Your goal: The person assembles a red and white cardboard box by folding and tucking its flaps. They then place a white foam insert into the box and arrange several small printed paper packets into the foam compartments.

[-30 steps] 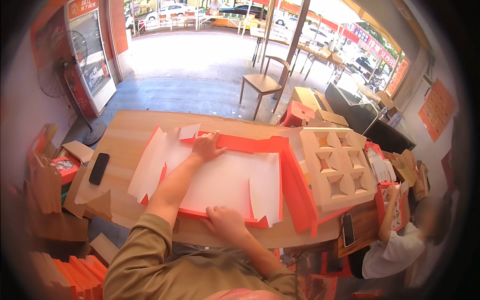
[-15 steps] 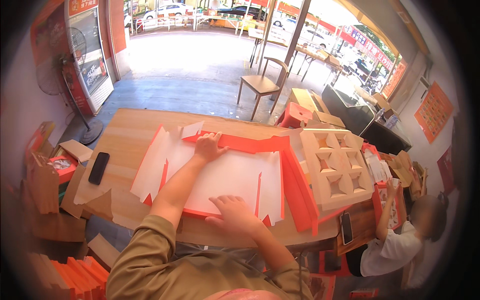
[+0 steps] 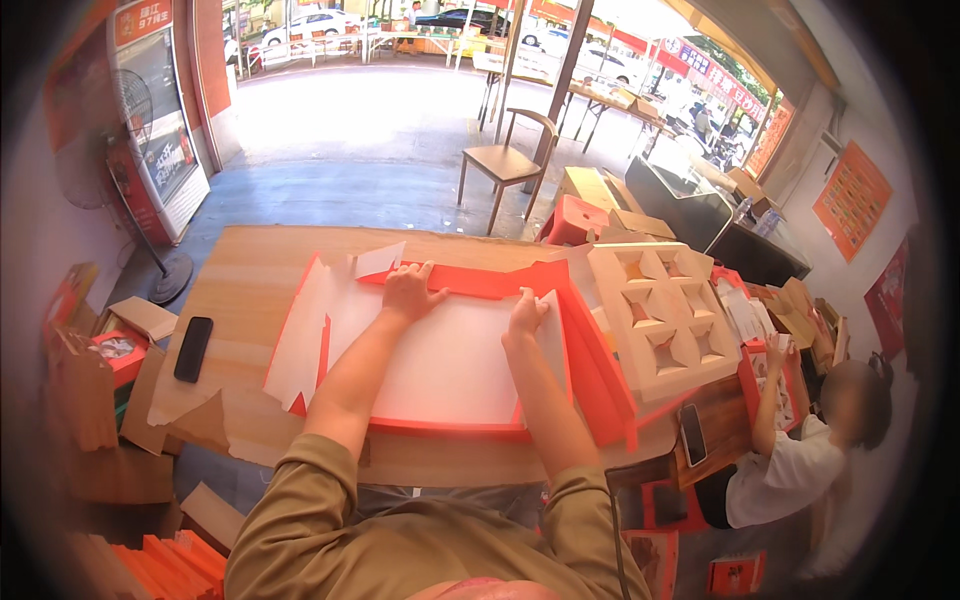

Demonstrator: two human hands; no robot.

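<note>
A flat-laid cardboard box (image 3: 450, 360), white inside with red edges, lies partly folded on the table before me. Its far red wall stands up, and my left hand (image 3: 408, 292) is closed over that wall, thumb on the inner side. At the far right corner my right hand (image 3: 526, 314) has its fingers bent around the white side flap. A long red flap (image 3: 598, 350) slopes outward along the box's right side. Farther right rests a tan cardboard divider (image 3: 665, 315) with several square openings.
A black phone (image 3: 193, 349) lies at the table's left (image 3: 245, 290). To the right a co-worker (image 3: 800, 470) handles a red box (image 3: 768, 385), near another phone (image 3: 692, 434). Folded cardboard (image 3: 90, 390) crowds the left side; a chair (image 3: 505, 160) and red stool (image 3: 573, 218) stand beyond.
My right hand has moved from the near right part of the box up to its far right corner and closed there. The left hand stays at the far wall.
</note>
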